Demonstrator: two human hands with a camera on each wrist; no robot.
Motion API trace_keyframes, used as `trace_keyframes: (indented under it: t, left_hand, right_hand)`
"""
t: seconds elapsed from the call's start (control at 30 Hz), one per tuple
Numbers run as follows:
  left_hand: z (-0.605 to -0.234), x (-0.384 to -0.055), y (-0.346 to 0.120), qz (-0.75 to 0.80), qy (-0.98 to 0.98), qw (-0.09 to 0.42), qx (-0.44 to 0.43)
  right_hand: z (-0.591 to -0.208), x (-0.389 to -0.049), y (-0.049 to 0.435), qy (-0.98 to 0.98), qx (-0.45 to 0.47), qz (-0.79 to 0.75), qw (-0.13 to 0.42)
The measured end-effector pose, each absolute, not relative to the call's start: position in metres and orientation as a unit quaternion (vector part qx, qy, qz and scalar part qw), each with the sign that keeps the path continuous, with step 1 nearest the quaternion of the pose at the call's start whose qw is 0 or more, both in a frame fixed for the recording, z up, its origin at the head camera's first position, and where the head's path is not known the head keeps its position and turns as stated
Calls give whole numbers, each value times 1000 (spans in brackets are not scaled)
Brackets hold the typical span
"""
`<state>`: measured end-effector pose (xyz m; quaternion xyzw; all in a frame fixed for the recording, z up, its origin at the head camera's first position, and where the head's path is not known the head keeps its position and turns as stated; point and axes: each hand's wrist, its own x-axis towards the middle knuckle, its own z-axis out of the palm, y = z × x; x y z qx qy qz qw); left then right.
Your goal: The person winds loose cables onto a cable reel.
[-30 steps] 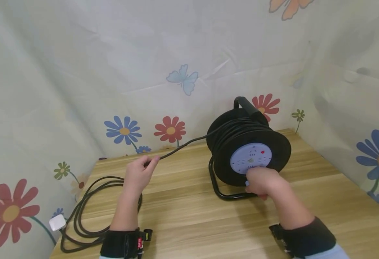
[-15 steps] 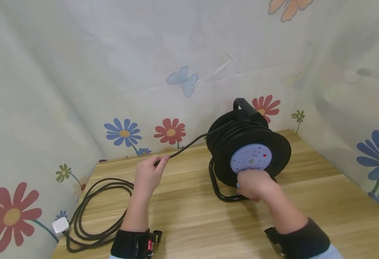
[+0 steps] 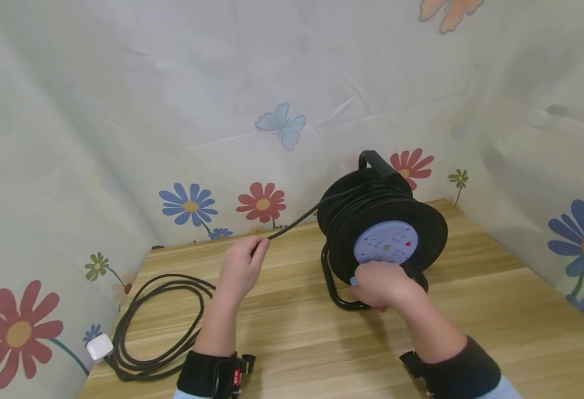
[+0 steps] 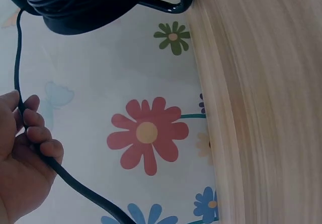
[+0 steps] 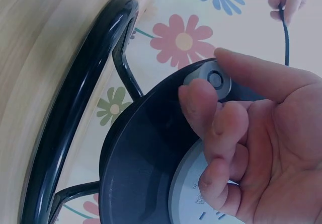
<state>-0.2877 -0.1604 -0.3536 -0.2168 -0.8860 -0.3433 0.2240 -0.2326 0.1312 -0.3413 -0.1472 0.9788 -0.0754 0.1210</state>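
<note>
A black cable reel (image 3: 425,224) stands on its tube frame (image 3: 335,299) at the right of the table, with a pale blue socket panel (image 3: 385,242) on its face. My left hand (image 3: 240,269) grips the black cable (image 3: 296,221), which rises from there to the wound turns on the reel. In the left wrist view, curled fingers (image 4: 37,133) wrap this cable. Low on the reel's face, my right hand (image 3: 384,282) holds the small winding knob (image 5: 211,80) between thumb and fingers; the hand mostly hides it in the head view.
Loose cable loops (image 3: 128,318) lie on the wooden table (image 3: 292,343) at the left, ending in a white plug (image 3: 99,347) at the table's left edge. A flower-printed sheet (image 3: 212,111) hangs behind and at both sides. The reel's carrying handle (image 3: 379,165) sticks up on top.
My left hand has moved right towards the reel with the cable. My right hand has carried the knob leftward along the bottom, and the socket panel has turned clockwise. The loose loops have shifted slightly.
</note>
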Motion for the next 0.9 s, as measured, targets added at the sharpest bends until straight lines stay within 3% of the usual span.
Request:
trace_keyframes:
  t: [0.63,0.9]
  left_hand:
    - [-368,-296,-109,-355,-890,211,-195]
    - [-369,-299,-83,-367,-883,205,-208]
  right_hand:
    - [-345,-224,119,982,-165,-90,19]
    - [-339,-221,119,974,-178,-133,-53]
